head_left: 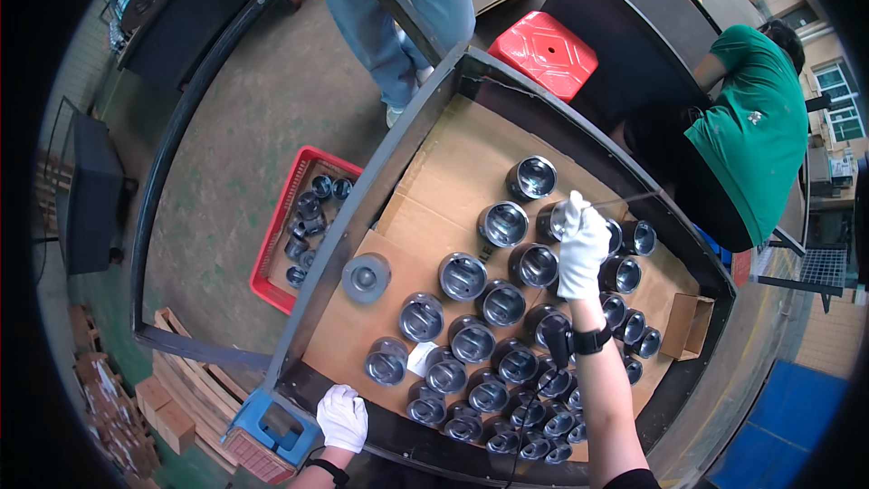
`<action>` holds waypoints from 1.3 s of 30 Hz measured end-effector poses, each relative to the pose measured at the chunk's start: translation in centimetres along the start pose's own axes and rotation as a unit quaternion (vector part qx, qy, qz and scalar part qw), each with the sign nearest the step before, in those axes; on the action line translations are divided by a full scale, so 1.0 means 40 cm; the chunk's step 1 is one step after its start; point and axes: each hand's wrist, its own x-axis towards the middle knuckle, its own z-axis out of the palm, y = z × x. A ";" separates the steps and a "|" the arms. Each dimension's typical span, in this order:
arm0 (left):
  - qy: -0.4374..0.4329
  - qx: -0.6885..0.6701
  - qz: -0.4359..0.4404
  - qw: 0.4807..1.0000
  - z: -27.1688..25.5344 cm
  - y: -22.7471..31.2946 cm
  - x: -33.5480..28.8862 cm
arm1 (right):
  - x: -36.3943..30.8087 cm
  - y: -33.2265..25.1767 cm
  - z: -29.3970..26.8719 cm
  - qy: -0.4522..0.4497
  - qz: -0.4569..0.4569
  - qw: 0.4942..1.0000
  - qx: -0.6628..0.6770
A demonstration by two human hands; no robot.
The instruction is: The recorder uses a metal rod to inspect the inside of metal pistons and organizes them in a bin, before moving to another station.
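Observation:
My right hand (581, 249), in a white glove, reaches over several dark, shiny metal pistons (463, 276) standing in a cardboard-lined cart (425, 172). Its fingers are closed round a thin rod (638, 196) that points toward the cart's right wall. Just under that hand, one piston (550, 221) is partly covered by it; whether they touch I cannot tell. Down at the cart's near left corner, my gloved left hand (342, 418) lies by the edge, fingers loosely bent, nothing visible in it. Apart from the rows sits a dull grey round piece (367, 278).
Left of the cart, a red crate (279, 258) on the floor holds more pistons. A blue-and-red container (272, 435) is beside my left hand. A small cardboard box (687, 327) lies in the right corner. Beyond are a red stool (545, 54), a standing person (398, 18) and a green-shirted person (756, 127).

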 end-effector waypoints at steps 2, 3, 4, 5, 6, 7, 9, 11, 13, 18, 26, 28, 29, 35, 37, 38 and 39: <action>-0.001 0.005 -0.003 1.000 0.000 -0.005 -0.007 | -0.049 -0.018 -0.017 -0.040 0.038 0.995 0.089; -0.002 0.007 -0.002 1.000 0.002 -0.005 -0.009 | -0.068 -0.015 -0.019 -0.044 0.052 0.993 0.098; -0.002 0.005 0.002 1.000 0.006 -0.003 -0.006 | -0.086 0.000 -0.014 -0.036 0.045 0.995 0.076; -0.003 0.002 0.003 1.000 0.011 -0.002 -0.004 | -0.102 0.015 -0.010 -0.029 0.038 0.997 0.054; -0.004 0.001 0.001 1.000 0.012 -0.002 -0.006 | -0.104 0.006 -0.006 -0.003 -0.003 1.000 0.019; -0.004 0.002 0.000 1.000 0.013 -0.004 -0.007 | -0.109 0.001 -0.003 -0.003 -0.002 1.000 0.020; -0.002 0.006 -0.005 1.000 0.012 -0.003 -0.007 | -0.116 -0.005 -0.004 -0.058 -0.038 0.997 -0.030; 0.000 0.006 -0.006 1.000 0.008 0.001 -0.007 | -0.109 0.000 0.004 -0.072 -0.013 0.997 -0.002; 0.002 0.006 -0.006 1.000 0.006 0.003 -0.003 | -0.089 -0.016 0.014 -0.047 -0.025 0.999 0.008; 0.012 0.015 -0.004 1.000 0.012 0.000 -0.005 | -0.085 -0.047 0.008 -0.015 -0.093 0.994 -0.064; 0.029 -0.003 0.008 1.000 0.014 0.004 -0.002 | -0.116 -0.021 0.040 -0.108 -0.038 0.989 -0.089; 0.031 -0.005 0.002 1.000 0.010 0.000 -0.006 | -0.101 -0.043 0.036 -0.101 -0.047 0.989 -0.097; 0.029 -0.003 0.001 1.000 0.006 0.000 -0.006 | -0.090 -0.052 0.036 -0.091 -0.054 0.988 -0.109; 0.012 -0.019 -0.014 1.000 0.000 -0.001 -0.008 | -0.021 -0.094 0.074 -0.048 -0.048 0.990 -0.125; 0.022 -0.024 -0.007 0.999 0.008 0.001 -0.009 | -0.019 -0.082 0.091 -0.060 -0.053 0.987 -0.141; 0.037 -0.022 0.001 0.999 0.016 0.003 -0.008 | -0.021 -0.063 0.103 -0.089 -0.043 0.984 -0.147; 0.051 -0.017 0.005 0.999 0.013 0.006 -0.010 | -0.024 -0.072 0.110 -0.120 -0.033 0.981 -0.148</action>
